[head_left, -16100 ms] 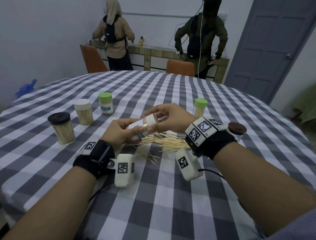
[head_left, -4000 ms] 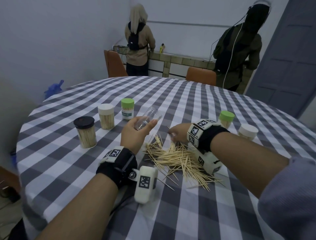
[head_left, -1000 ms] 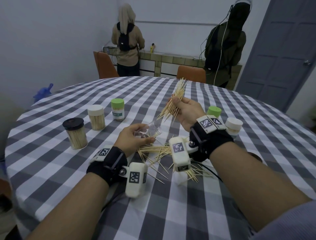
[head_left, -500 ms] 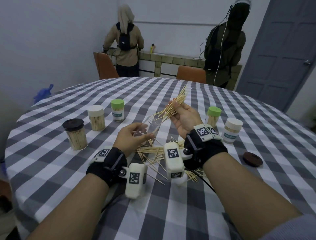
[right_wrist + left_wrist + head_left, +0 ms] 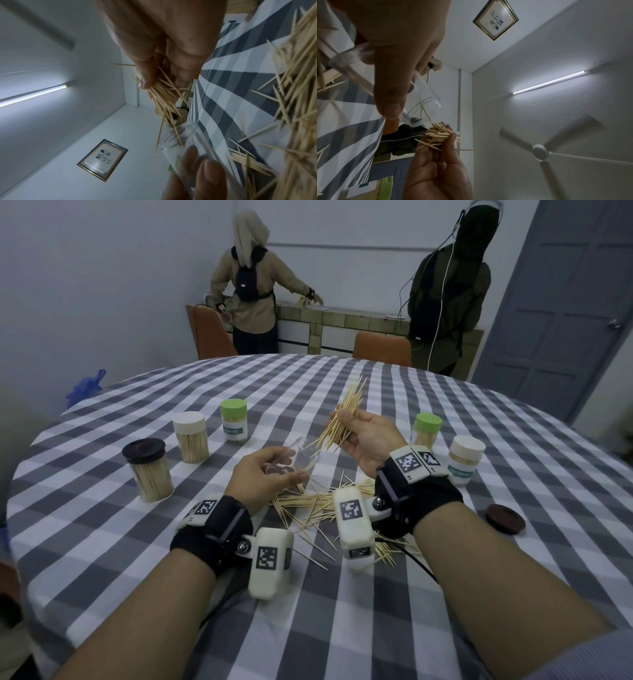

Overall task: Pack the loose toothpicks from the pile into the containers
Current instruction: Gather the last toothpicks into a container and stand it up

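Clear plastic, the small round container (image 5: pixel 301 460) lies tilted in the left hand (image 5: pixel 265 479) at the centre of the head view, fingers curled round its body, mouth turned toward the right hand (image 5: pixel 364 440). That hand pinches a splayed bundle of pale wooden toothpicks (image 5: pixel 342 419), lower tips at the mouth, one or two already inside. The step in hand is feeding this bundle in. Next, I judge, the sticks need squaring up so they slide in together. The loose pile (image 5: pixel 322 505) lies on the grey-and-white checked tablecloth (image 5: pixel 342 628) just below both hands.
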